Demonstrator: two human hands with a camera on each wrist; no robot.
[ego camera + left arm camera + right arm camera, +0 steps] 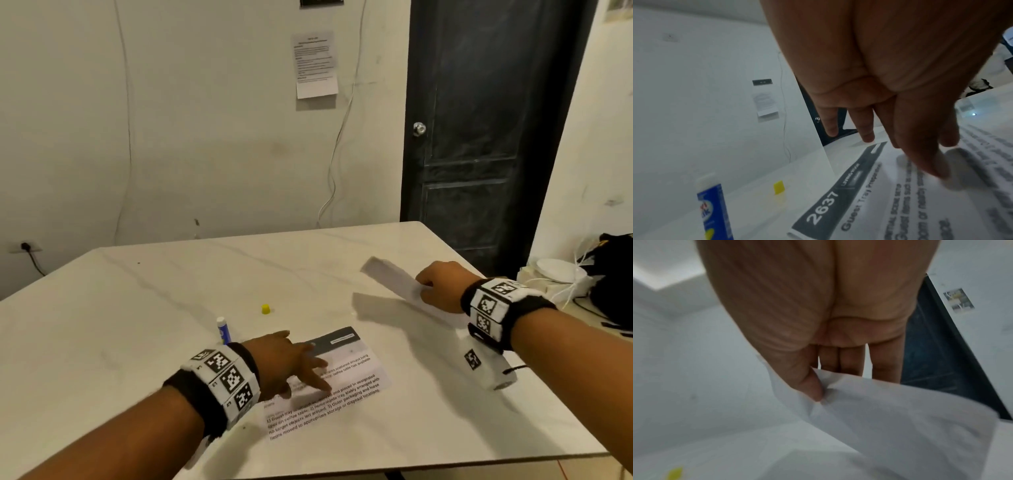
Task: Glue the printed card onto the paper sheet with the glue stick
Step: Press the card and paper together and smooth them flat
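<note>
With the left hand (287, 363) pressing spread fingers on the printed card (346, 377) near the table's (137, 342) front edge, the right hand (440, 286), pinching the paper sheet (394, 281) aloft toward the right edge, should probably lay it flat without creasing, the uncapped glue stick (223, 330) standing beside the card.

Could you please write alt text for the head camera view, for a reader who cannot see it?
On a white table, the left hand presses straight fingers on a printed card while the right hand holds a blank paper sheet lifted off the table. An uncapped glue stick stands by its yellow cap.
</note>
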